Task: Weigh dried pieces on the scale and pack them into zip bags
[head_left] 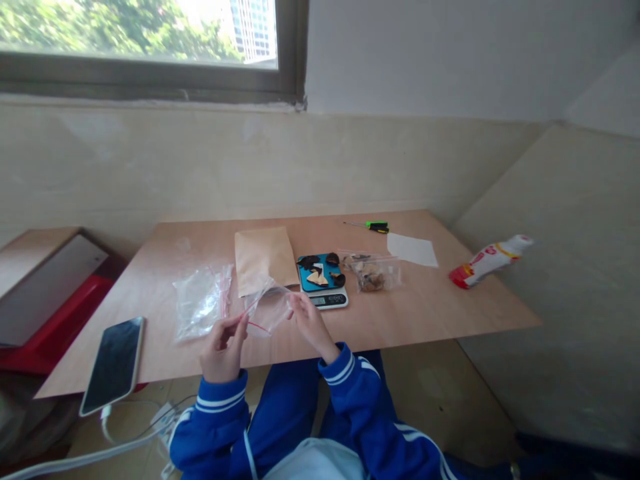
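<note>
A clear zip bag [269,311] with a red strip along its edge is held between my two hands, over the table's front part. My left hand [225,343] pinches its left edge, and my right hand [309,322] grips the right side. Nothing shows inside the bag. Just beyond my right hand stands a small kitchen scale [334,299] with a blue top, bearing dark, curled dried pieces and a pale one [317,276]. To the right lie zip bags of brownish dried pieces [373,275]. A brown paper bag [265,257] lies behind the held bag.
A stack of clear plastic bags [200,303] lies left of my hands. A phone [114,363] with a cable plugged in overhangs the front left edge. Farther right are a screwdriver [376,227], a white paper sheet [413,249] and a red-and-white bottle [487,262].
</note>
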A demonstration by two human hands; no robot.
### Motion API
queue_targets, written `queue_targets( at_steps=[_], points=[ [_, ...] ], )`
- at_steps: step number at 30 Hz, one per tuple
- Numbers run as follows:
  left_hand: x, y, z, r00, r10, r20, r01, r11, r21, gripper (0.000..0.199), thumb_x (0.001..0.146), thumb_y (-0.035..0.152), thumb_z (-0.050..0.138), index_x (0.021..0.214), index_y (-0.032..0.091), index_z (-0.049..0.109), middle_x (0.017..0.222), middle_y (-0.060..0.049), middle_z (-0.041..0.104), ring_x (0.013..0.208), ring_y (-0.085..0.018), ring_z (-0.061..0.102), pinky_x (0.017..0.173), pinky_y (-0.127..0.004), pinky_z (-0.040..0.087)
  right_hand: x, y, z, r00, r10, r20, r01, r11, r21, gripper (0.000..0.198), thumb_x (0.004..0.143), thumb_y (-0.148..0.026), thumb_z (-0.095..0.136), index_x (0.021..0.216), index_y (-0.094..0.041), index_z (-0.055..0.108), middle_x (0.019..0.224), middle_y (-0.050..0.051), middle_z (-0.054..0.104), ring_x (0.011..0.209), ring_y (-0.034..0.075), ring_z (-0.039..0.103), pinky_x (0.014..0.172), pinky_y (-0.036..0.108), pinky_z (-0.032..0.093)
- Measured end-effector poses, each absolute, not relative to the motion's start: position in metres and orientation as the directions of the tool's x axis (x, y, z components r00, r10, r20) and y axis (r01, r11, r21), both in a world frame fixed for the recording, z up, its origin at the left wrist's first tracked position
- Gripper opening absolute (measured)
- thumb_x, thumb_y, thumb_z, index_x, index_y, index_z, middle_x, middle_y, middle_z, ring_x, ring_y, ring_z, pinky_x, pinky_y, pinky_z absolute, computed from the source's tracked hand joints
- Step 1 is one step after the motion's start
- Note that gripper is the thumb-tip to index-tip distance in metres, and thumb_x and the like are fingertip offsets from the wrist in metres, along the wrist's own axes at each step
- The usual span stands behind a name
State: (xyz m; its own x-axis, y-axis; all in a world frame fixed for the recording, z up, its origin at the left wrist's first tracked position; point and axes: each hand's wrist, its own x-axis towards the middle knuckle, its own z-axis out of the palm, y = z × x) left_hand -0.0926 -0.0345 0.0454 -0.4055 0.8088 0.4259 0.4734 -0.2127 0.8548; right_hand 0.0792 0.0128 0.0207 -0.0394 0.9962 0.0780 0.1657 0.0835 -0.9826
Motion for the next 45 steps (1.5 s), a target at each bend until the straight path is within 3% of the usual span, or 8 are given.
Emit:
queue_targets(
  at_steps=[4, 8, 20, 23, 26, 32, 38, 45],
  points=[
    [-0.099, -0.039, 0.046, -0.383, 0.781, 0.494, 0.539, -0.245, 0.806, 0.017, 0.078, 0.033, 0.067, 0.083, 0.017, 0.068, 0.067, 0.001, 0.065, 0.054, -0.01, 0.058, 0.053, -0.023, 0.048, 0.062, 0.043, 0.017, -0.027, 1.0, 0.005, 0.505, 0.018, -0.863, 0.049, 0.097, -0.045, 0.031, 0.131, -0.014, 0.047, 0.073, 0.007, 0.067, 0.077, 0.023, 0.068, 0.074, 0.033, 0.05],
    [-0.104, -0.044, 0.046, -0.366, 0.768, 0.526, 0.563, -0.268, 0.782, 0.014, 0.079, 0.031, 0.066, 0.083, 0.018, 0.067, 0.069, 0.002, 0.064, 0.056, -0.01, 0.057, 0.058, -0.024, 0.048, 0.048, 0.062, 0.013, -0.024, 0.998, -0.063, 0.679, -0.03, -0.734, 0.051, 0.095, -0.031, 0.04, 0.137, -0.003, 0.04, 0.089, 0.022, 0.07, 0.086, 0.03, 0.069, 0.073, 0.036, 0.05],
    [-0.097, -0.042, 0.052, -0.271, 0.714, 0.646, 0.642, -0.366, 0.674, 0.006, 0.081, 0.024, 0.065, 0.078, 0.019, 0.063, 0.071, 0.002, 0.056, 0.058, -0.011, 0.051, 0.058, -0.026, 0.045, 0.063, 0.061, 0.009, -0.067, 0.996, 0.066, 0.64, 0.094, -0.763, 0.036, 0.091, -0.022, 0.043, 0.124, -0.015, 0.057, 0.08, 0.007, 0.069, 0.074, 0.018, 0.066, 0.071, 0.028, 0.05],
    [-0.099, -0.041, 0.05, -0.27, 0.671, 0.691, 0.691, -0.364, 0.624, 0.005, 0.079, 0.022, 0.066, 0.077, 0.019, 0.063, 0.082, -0.002, 0.061, 0.072, -0.014, 0.058, 0.069, -0.03, 0.049, 0.087, 0.06, 0.01, -0.013, 0.989, 0.149, 0.641, 0.123, -0.758, 0.029, 0.091, -0.022, 0.042, 0.108, -0.017, 0.066, 0.097, 0.01, 0.065, 0.095, 0.02, 0.061, 0.087, 0.033, 0.047],
    [-0.099, -0.035, 0.05, -0.261, 0.646, 0.717, 0.691, -0.393, 0.606, 0.006, 0.079, 0.02, 0.066, 0.075, 0.018, 0.061, 0.101, -0.007, 0.065, 0.093, -0.02, 0.062, 0.082, -0.037, 0.05, 0.12, 0.061, 0.005, 0.161, 0.939, 0.304, 0.742, 0.088, -0.665, 0.03, 0.088, -0.024, 0.049, 0.112, -0.016, 0.064, 0.117, 0.017, 0.053, 0.114, 0.029, 0.048, 0.098, 0.046, 0.039],
    [-0.075, -0.004, 0.047, -0.198, 0.7, 0.686, 0.559, -0.494, 0.666, 0.006, 0.086, 0.017, 0.054, 0.08, 0.018, 0.053, 0.119, -0.012, 0.065, 0.12, -0.026, 0.056, 0.102, -0.047, 0.041, 0.168, 0.072, -0.016, 0.092, 0.895, 0.437, 0.874, 0.137, -0.466, 0.037, 0.081, -0.034, 0.064, 0.115, -0.021, 0.065, 0.12, 0.015, 0.049, 0.113, 0.032, 0.045, 0.096, 0.048, 0.039],
    [-0.038, 0.029, 0.045, -0.322, 0.811, 0.489, 0.457, -0.319, 0.83, 0.021, 0.082, 0.035, 0.056, 0.069, 0.021, 0.047, 0.08, -0.006, 0.072, 0.073, -0.018, 0.069, 0.066, -0.028, 0.054, 0.178, 0.078, -0.028, 0.081, 0.899, 0.431, 0.762, 0.223, -0.608, 0.023, 0.083, -0.033, 0.062, 0.102, -0.022, 0.07, 0.097, 0.01, 0.06, 0.097, 0.028, 0.054, 0.088, 0.044, 0.043],
    [-0.018, 0.036, 0.039, -0.38, 0.856, 0.351, 0.374, -0.204, 0.904, 0.027, 0.079, 0.041, 0.057, 0.065, 0.022, 0.043, 0.063, 0.001, 0.06, 0.058, -0.014, 0.063, 0.057, -0.022, 0.05, 0.188, 0.079, -0.019, 0.158, 0.872, 0.462, 0.703, 0.229, -0.674, 0.013, 0.084, -0.03, 0.06, 0.088, -0.02, 0.067, 0.091, 0.008, 0.062, 0.092, 0.024, 0.057, 0.085, 0.039, 0.046]
  ],
)
